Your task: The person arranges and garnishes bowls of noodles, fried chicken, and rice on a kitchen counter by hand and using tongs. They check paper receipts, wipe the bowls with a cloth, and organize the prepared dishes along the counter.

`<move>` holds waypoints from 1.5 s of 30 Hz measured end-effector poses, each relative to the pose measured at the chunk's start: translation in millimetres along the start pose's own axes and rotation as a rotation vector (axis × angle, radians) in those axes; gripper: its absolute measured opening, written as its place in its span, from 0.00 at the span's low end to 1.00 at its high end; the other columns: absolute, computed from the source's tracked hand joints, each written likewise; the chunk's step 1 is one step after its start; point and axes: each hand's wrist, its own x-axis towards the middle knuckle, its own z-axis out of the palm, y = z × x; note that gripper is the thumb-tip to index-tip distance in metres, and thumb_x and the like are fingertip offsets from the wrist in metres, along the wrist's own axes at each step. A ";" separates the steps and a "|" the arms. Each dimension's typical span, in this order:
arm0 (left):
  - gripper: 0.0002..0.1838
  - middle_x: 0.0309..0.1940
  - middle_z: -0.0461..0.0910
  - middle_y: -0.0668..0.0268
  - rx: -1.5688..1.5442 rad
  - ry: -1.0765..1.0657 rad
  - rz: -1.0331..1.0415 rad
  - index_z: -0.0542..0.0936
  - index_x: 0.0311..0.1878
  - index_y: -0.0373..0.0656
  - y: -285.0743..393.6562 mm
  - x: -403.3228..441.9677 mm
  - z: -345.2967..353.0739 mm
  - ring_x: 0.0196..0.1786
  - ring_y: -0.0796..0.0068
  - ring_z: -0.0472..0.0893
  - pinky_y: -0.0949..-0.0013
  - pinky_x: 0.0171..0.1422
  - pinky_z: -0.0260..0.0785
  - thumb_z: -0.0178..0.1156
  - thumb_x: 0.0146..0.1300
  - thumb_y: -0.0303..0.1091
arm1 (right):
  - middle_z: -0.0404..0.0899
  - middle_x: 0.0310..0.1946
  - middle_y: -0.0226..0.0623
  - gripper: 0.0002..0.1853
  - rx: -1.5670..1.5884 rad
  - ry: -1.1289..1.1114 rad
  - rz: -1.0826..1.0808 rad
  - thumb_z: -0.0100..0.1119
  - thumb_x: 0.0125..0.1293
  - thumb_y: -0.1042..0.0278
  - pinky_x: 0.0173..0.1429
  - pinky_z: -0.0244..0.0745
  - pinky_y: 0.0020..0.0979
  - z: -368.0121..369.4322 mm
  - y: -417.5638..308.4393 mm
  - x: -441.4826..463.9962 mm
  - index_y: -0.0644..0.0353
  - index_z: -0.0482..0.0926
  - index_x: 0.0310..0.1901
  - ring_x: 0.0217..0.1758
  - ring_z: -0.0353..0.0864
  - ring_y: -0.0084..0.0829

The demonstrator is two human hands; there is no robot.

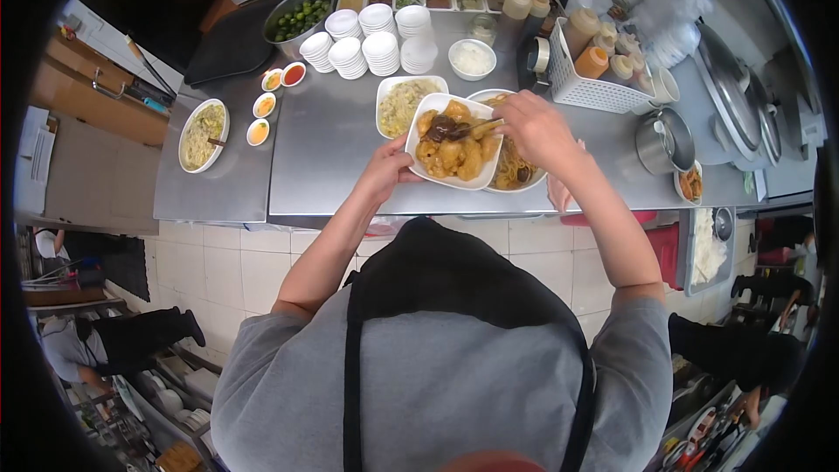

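Observation:
A white square bowl (461,173) of glazed golden-brown pieces with a dark clump on top is tilted over the counter. My left hand (387,171) is closed on its left rim. Above its right side, my right hand (535,127) pinches a slim brownish utensil (481,128) whose tip reaches into the food; its exact kind is unclear. Partly hidden behind the bowl and my right hand, a white dish of noodles (514,173) rests on the counter. Just behind the bowl sits a white square dish of pale fried rice or noodles (404,103).
Stacks of small white dishes (381,52), a pot of green limes (301,19) and a white bowl (472,59) line the back. A white basket of squeeze bottles (587,79) and a metal pot (664,142) stand right. Sauce cups (258,131) and an oval noodle dish (204,135) lie left.

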 end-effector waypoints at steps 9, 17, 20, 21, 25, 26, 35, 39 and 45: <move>0.32 0.49 0.72 0.56 -0.028 -0.007 -0.012 0.55 0.64 0.38 -0.8 -5.9 -4.5 0.46 0.67 0.78 0.68 0.45 0.75 0.41 0.52 0.21 | 0.77 0.27 0.40 0.08 0.543 -0.218 0.688 0.61 0.51 0.68 0.37 0.67 0.32 6.3 38.2 -22.6 0.62 0.79 0.32 0.32 0.75 0.36; 0.29 0.49 0.72 0.56 -0.072 -0.019 -0.025 0.58 0.62 0.36 -7.1 -2.6 -4.6 0.46 0.67 0.78 0.67 0.46 0.75 0.41 0.53 0.21 | 0.77 0.29 0.42 0.09 0.309 -0.123 0.682 0.61 0.51 0.67 0.39 0.68 0.35 17.7 18.4 -29.3 0.62 0.79 0.33 0.34 0.76 0.39; 0.28 0.48 0.73 0.57 -0.091 -0.017 -0.023 0.59 0.61 0.36 -7.9 -3.8 -3.3 0.45 0.68 0.78 0.68 0.45 0.75 0.43 0.53 0.21 | 0.76 0.31 0.43 0.10 0.070 0.034 0.475 0.61 0.50 0.69 0.39 0.70 0.35 -1.9 -4.4 -14.7 0.62 0.77 0.34 0.35 0.76 0.41; 0.28 0.48 0.73 0.57 -0.092 -0.017 -0.023 0.59 0.61 0.36 -7.7 -4.4 -1.8 0.45 0.68 0.78 0.68 0.45 0.75 0.43 0.53 0.21 | 0.76 0.31 0.43 0.10 0.070 0.034 0.475 0.61 0.50 0.69 0.39 0.70 0.35 3.2 -12.1 -11.6 0.62 0.77 0.34 0.35 0.76 0.41; 0.29 0.46 0.74 0.58 -0.042 0.041 0.003 0.60 0.62 0.36 -8.8 -4.4 6.8 0.43 0.70 0.78 0.70 0.44 0.75 0.44 0.52 0.20 | 0.73 0.27 0.42 0.11 -0.169 0.110 0.210 0.62 0.45 0.72 0.38 0.70 0.37 35.3 -39.6 1.8 0.65 0.75 0.31 0.34 0.74 0.40; 0.29 0.45 0.74 0.59 -0.040 0.058 0.016 0.60 0.62 0.36 -10.2 -4.9 7.8 0.43 0.70 0.78 0.70 0.43 0.75 0.44 0.52 0.20 | 0.73 0.27 0.42 0.11 -0.231 0.089 0.162 0.62 0.43 0.73 0.37 0.70 0.37 40.9 -44.0 4.3 0.66 0.74 0.30 0.33 0.73 0.40; 0.29 0.42 0.75 0.59 -0.106 0.082 0.027 0.59 0.63 0.39 -12.0 -5.7 6.8 0.39 0.71 0.79 0.71 0.41 0.75 0.44 0.53 0.21 | 0.70 0.28 0.38 0.09 -0.341 0.079 0.001 0.54 0.39 0.74 0.37 0.69 0.32 35.8 -25.3 13.7 0.63 0.73 0.27 0.34 0.71 0.35; 0.30 0.46 0.74 0.59 -0.089 0.045 0.022 0.57 0.64 0.39 -13.4 -1.9 2.0 0.43 0.69 0.79 0.69 0.44 0.75 0.44 0.54 0.22 | 0.70 0.30 0.36 0.13 -0.299 0.107 -0.173 0.53 0.39 0.75 0.37 0.68 0.30 23.4 -13.0 14.9 0.63 0.73 0.32 0.35 0.70 0.33; 0.31 0.47 0.74 0.58 -0.081 0.049 0.022 0.57 0.64 0.40 -12.2 0.1 -0.4 0.43 0.69 0.79 0.70 0.43 0.75 0.44 0.53 0.21 | 0.69 0.32 0.34 0.17 -0.324 0.031 -0.295 0.52 0.43 0.74 0.38 0.66 0.29 10.7 -4.0 7.9 0.65 0.73 0.39 0.36 0.69 0.32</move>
